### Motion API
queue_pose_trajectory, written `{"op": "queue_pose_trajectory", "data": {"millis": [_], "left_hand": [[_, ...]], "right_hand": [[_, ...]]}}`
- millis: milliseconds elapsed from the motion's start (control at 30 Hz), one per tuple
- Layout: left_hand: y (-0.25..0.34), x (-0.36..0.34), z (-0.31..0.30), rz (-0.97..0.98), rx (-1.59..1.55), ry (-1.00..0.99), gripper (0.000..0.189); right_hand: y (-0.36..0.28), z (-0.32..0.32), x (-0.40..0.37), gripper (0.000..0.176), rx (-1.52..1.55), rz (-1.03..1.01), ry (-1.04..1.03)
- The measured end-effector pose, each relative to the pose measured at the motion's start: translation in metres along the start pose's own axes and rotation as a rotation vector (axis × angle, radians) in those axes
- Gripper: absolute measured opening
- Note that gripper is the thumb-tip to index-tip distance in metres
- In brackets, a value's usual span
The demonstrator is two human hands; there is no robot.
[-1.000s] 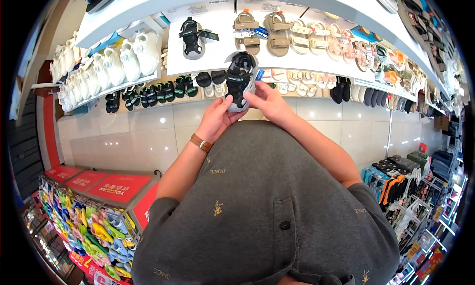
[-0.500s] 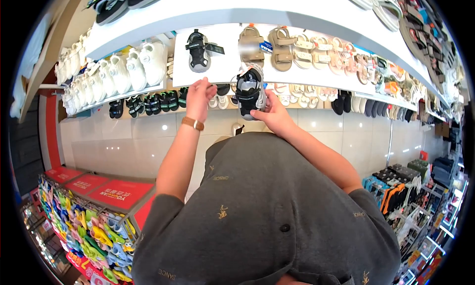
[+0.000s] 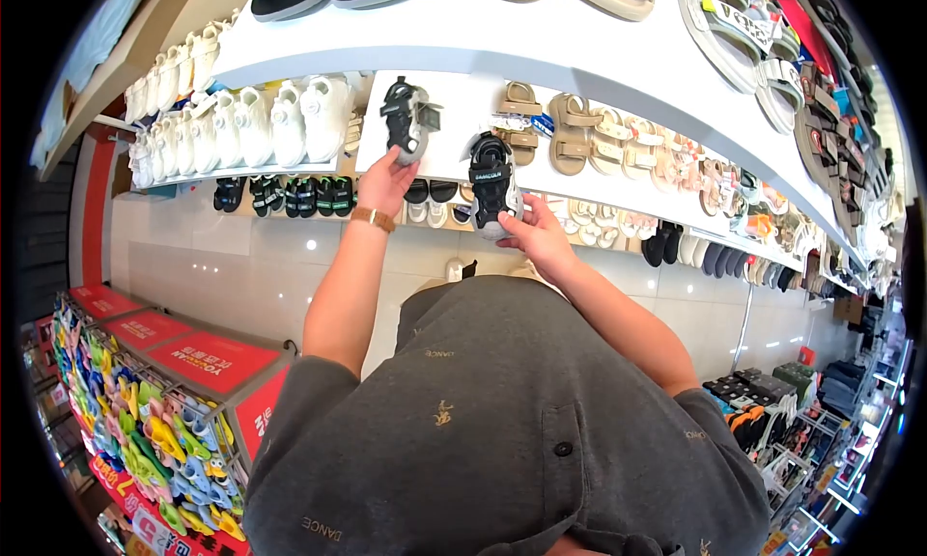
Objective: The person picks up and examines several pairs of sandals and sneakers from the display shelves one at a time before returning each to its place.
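Observation:
My right hand (image 3: pixel 533 236) grips the toe end of a black and grey sandal (image 3: pixel 491 184), held up in front of the white shelf with its strap facing up. My left hand (image 3: pixel 388 184) is at the toe of a matching black and grey sandal (image 3: pixel 406 122), its fingers closed on the toe. That sandal is on or just above the white shelf (image 3: pixel 372 151) and has a tag at its side. A brown band circles my left wrist.
White shoes (image 3: pixel 253 126) line the shelf at the left, beige sandals (image 3: pixel 572 136) the right. An upper shelf (image 3: pixel 463 49) juts out above. Dark sandals (image 3: pixel 299 197) sit below. Red-topped bins (image 3: pixel 208 358) stand at lower left, stacked goods (image 3: pixel 763 387) at right.
My left hand has moved up to the shelf sandal and taken hold of its toe; that sandal has tilted. The sandal in my right hand has turned, showing its strap. The view has shifted.

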State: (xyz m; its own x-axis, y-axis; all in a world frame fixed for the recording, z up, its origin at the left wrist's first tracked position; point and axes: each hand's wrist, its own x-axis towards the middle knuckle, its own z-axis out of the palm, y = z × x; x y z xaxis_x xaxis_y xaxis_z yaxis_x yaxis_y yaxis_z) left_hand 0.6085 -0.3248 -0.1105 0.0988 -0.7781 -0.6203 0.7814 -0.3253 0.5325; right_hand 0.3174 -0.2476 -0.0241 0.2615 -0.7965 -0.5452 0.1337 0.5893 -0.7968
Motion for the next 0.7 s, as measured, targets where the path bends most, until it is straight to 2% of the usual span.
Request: {"op": "queue_pose_trajectory", "data": {"millis": [67,200,433,467,567,633,700], "left_hand": [[0.001,-0.025,-0.025,-0.039,-0.106,-0.048,0.030],[-0.010,-0.084,-0.063,-0.055,-0.139,-0.006,0.029],[-0.035,-0.141,-0.089,0.011,-0.121,-0.012,0.022],[-0.037,-0.144,-0.089,0.027,-0.108,-0.007,0.022],[-0.039,-0.154,-0.078,0.051,-0.085,0.006,0.021],[-0.039,-0.156,-0.076,0.063,-0.069,-0.018,0.030],[-0.039,-0.161,-0.072,0.074,-0.021,-0.020,0.033]], "right_hand": [[-0.004,0.005,0.015,0.056,-0.052,0.010,0.042],[-0.013,0.017,0.058,0.058,-0.010,0.016,-0.011],[-0.033,0.061,0.151,0.054,0.267,0.052,0.014],[-0.033,0.064,0.152,0.063,0.283,0.043,0.072],[-0.028,0.066,0.143,0.070,0.209,0.082,0.112],[-0.016,0.057,0.121,0.074,0.145,0.123,0.112],[-0.005,0.050,0.096,0.070,0.101,0.130,0.002]]}}
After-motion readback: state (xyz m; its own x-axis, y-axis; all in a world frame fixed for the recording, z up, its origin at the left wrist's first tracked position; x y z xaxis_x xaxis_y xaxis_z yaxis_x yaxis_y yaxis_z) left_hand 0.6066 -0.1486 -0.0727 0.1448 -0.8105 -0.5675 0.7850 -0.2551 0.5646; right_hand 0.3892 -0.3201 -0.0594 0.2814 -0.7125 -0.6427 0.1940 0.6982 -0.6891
